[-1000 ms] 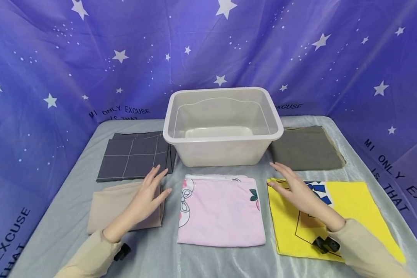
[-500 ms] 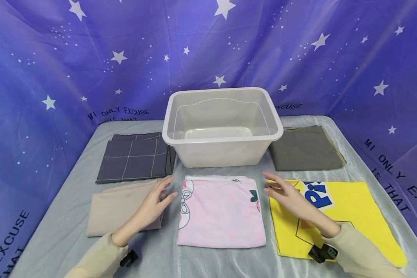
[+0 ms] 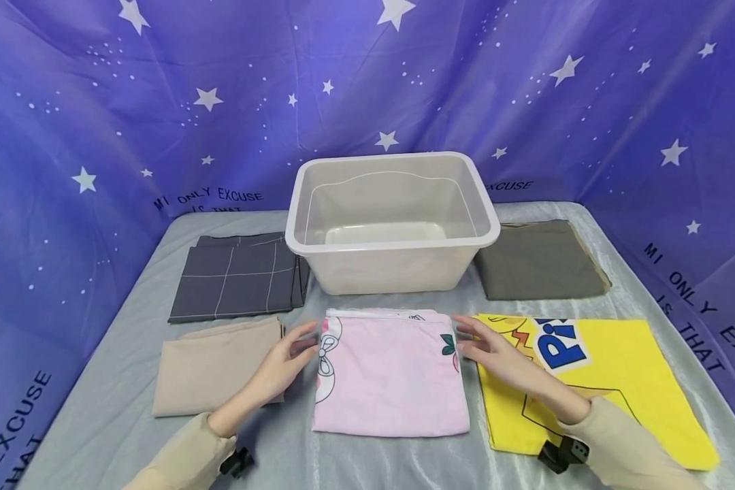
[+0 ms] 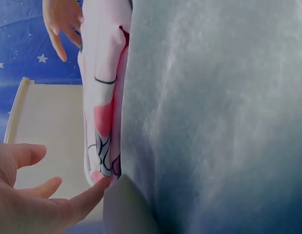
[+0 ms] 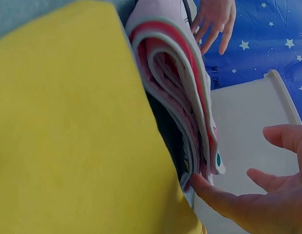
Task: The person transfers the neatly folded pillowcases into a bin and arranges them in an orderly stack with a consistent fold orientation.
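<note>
A folded pink cloth (image 3: 392,378) with a bow and leaf print lies between my hands in the head view. My left hand (image 3: 284,364) is at its left edge, fingers relaxed and spread; in the left wrist view a fingertip (image 4: 103,184) meets the far corner of the folded layers. On the other side, my right hand (image 3: 496,354) has its fingertips right at the cloth's right edge, near the leaf print. The right wrist view shows the rolled layers of the pink cloth (image 5: 190,87) with a fingertip at their far end. Neither hand grips anything.
A pale grey plastic bin (image 3: 392,269) stands behind the pink cloth. To the left lie a beige folded cloth (image 3: 211,371) and a dark checked one (image 3: 239,279). A yellow folded cloth (image 3: 625,361) and an olive one (image 3: 539,262) lie to the right. Starry curtains hang behind.
Both hands have moved inward and lower, from over the beige and yellow cloths to the two side edges of the pink cloth. The cloths and bin have stayed in place.
</note>
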Demonstrator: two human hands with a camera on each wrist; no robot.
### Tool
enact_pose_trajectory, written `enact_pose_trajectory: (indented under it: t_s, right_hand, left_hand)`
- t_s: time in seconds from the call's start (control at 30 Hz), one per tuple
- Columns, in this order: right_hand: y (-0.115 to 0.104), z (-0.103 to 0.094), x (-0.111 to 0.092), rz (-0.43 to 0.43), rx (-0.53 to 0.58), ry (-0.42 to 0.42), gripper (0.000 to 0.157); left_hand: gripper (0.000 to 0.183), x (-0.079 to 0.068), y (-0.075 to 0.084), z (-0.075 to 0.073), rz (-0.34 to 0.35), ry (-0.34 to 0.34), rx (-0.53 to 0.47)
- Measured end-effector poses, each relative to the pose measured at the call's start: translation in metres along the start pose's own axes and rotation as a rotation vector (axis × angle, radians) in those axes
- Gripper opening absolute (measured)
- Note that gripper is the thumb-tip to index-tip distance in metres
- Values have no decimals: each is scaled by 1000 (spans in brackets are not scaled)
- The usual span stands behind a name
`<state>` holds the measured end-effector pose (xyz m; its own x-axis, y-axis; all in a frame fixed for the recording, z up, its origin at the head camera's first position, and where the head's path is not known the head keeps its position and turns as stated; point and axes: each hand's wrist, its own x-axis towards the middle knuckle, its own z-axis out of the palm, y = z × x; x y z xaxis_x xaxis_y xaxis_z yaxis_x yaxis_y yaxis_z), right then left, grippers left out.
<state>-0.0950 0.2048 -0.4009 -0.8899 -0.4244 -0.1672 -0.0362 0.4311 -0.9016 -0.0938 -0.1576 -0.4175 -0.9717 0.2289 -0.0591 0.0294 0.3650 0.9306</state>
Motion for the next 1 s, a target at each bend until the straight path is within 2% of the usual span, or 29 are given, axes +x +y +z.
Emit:
enact_pose_trajectory:
  t_s: [0.2,0.37,0.73,0.87,1.0]
  right_hand:
    - [3,4,1,32,30,-22,55]
    - [5,7,2,65,50,-29,59]
    - [6,10,2,120,165,-54,59]
    - [8,12,3,133,221,-55,59]
    - [9,13,3,145,245,-53,60]
  left_hand:
    - [43,2,-3,6,3,-31,-88]
    - [44,2,-4,9,-21,-37,-101]
    - [45,5,-11,13,-113,-23,-187]
    - [46,9,-14,13,-157,-44,-277]
    - [46,12,-17,14,-218,-37,-332]
